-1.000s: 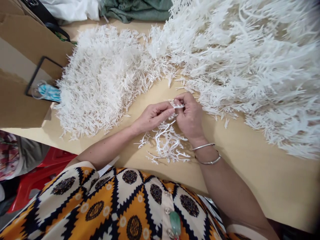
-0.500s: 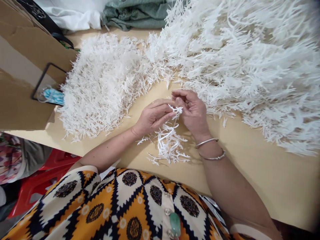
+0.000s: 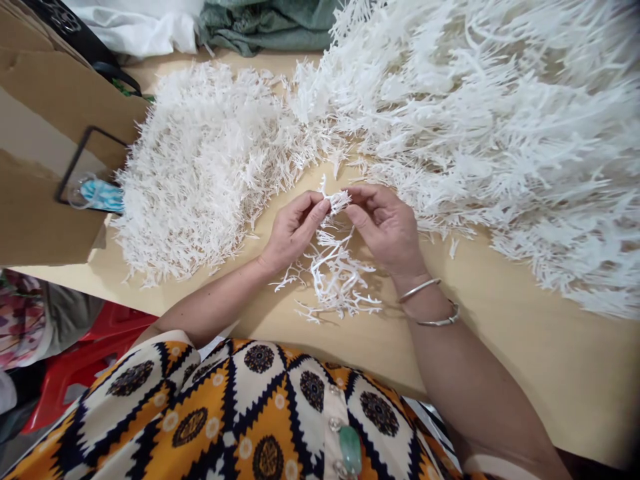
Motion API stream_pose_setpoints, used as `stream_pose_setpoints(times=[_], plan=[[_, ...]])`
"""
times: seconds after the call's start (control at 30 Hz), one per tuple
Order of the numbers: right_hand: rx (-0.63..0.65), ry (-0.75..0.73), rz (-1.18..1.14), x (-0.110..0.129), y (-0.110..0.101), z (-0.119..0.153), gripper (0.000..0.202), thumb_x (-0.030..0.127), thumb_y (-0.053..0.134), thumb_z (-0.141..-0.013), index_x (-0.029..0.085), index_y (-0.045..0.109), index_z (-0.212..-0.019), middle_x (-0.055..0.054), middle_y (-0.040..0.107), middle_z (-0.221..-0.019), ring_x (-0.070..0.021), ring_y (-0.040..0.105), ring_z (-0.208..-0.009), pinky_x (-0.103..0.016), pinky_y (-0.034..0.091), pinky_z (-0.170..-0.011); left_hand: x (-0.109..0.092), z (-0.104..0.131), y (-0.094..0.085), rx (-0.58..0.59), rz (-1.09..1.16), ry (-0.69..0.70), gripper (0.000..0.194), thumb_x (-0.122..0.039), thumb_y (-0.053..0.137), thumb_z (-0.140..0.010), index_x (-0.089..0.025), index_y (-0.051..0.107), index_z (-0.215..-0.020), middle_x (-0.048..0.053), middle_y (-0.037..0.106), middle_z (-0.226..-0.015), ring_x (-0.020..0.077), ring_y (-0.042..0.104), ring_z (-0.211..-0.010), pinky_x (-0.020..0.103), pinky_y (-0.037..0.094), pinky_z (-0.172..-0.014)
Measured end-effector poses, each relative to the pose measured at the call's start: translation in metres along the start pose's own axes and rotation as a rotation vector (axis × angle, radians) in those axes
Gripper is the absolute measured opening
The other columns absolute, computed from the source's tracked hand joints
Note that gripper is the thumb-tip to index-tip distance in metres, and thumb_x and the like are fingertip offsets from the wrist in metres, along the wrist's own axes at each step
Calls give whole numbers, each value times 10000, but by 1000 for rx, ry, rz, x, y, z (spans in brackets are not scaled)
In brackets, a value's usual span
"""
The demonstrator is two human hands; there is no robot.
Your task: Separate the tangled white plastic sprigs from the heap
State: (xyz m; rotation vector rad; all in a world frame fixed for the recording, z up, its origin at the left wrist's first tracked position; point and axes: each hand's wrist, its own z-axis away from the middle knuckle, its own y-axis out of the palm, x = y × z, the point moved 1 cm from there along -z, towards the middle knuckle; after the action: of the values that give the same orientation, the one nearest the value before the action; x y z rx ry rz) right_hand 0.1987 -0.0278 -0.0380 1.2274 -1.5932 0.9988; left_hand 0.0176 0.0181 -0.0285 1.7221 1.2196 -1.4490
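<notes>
Tan tabletop (image 3: 525, 360) filled most of the frame, its near edge running along the wearer's patterned shirt (image 3: 220, 413) at bottom, w/ a green pendant (image 3: 350, 448) hanging at lower center. Red stool (image 3: 70, 377) showed at lower left, below table level.

Just beyond the shirt, center frame, lay a small loose pile of white twigs (image 3: 340, 277), directly below the hands, prob. put there to be w/in easy reach.

Above it, both hands met around one white sprig (image 3: 336, 200) at mid-frame. L hand (image 3: 296, 227) had thumb + fingertips clamped on its left side, likely to steady it; one forked tip stuck up past the fingers. R hand (image 3: 387, 230) was at the sprig's other end, thumb + forefinger either side of the tips; couldn't tell if they were pinched on it or slightly apart. Light fingertip hold made sense, as the branches looked thin. Two bangles (image 3: 443, 321) sat on the R wrist.

Farther out, one white heap (image 3: 195, 167) spread at upper left, a bigger heap (image 3: 480, 133) at upper right, bare table btwn them and the hands, prob. as working room. Cardboard box (image 3: 40, 200) stood at far left w/ a blue-white mask (image 3: 103, 195) beside it. White cloth (image 3: 145, 27) + green cloth (image 3: 265, 27) lay along the top edge.
</notes>
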Motion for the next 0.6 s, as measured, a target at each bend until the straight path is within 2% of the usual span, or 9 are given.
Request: stream_pose_setpoints(times=[0.13, 0.27, 0.33, 0.43, 0.5, 0.6], plan=[[-53, 4, -23, -7, -1, -1, 174, 246, 782, -921, 305, 772, -1084, 22, 764, -984, -148, 713, -916, -325, 596, -875, -3, -2, 1, 27, 43, -27, 286, -460, 654, -1022, -189, 674, -932, -18, 569, -798, 67, 476, -699, 217, 403, -647], [-98, 10, -76, -6, -3, -2, 82, 291, 729, -973, 290, 763, -1047, 17, 757, -947, -142, 723, -872, -312, 617, -829, -5, -3, 3, 7, 31, -61, 321, -497, 705, -979, -185, 686, -903, -23, 552, -761, 62, 439, -639, 214, 352, -568], [-100, -31, -66, -3, -2, -2, 139, 326, 687, -1004, 299, 756, -1122, 3, 764, -1005, -150, 731, -915, -335, 622, -878, -5, -3, 3, -5, 39, -74, 328, -501, 710, -973, -185, 680, -889, -32, 518, -732, 60, 415, -615, 214, 326, -544], [-64, -113, 16, 1, -1, -2, 241, 317, 707, -986, 310, 741, -1225, -30, 747, -1177, -184, 713, -1094, -397, 588, -1022, -5, -3, 3, -3, 55, -66, 317, -487, 714, -973, -183, 680, -893, -34, 528, -740, 54, 419, -616, 211, 332, -554], [-49, -159, 106, 3, 1, -1, 210, 279, 731, -966, 298, 755, -1174, -41, 738, -1186, -204, 694, -1151, -423, 568, -1056, -5, -3, 3, 8, 52, -59, 315, -486, 730, -962, -180, 687, -902, -32, 552, -753, 53, 432, -622, 210, 344, -565], [-85, -191, 188, 6, 3, 0, 102, 244, 710, -973, 293, 748, -1055, -26, 756, -1068, -210, 712, -1084, -430, 583, -1010, -6, -3, 3, 18, 20, -55, 344, -505, 753, -938, -175, 679, -877, -42, 530, -718, 54, 416, -605, 216, 341, -563]])
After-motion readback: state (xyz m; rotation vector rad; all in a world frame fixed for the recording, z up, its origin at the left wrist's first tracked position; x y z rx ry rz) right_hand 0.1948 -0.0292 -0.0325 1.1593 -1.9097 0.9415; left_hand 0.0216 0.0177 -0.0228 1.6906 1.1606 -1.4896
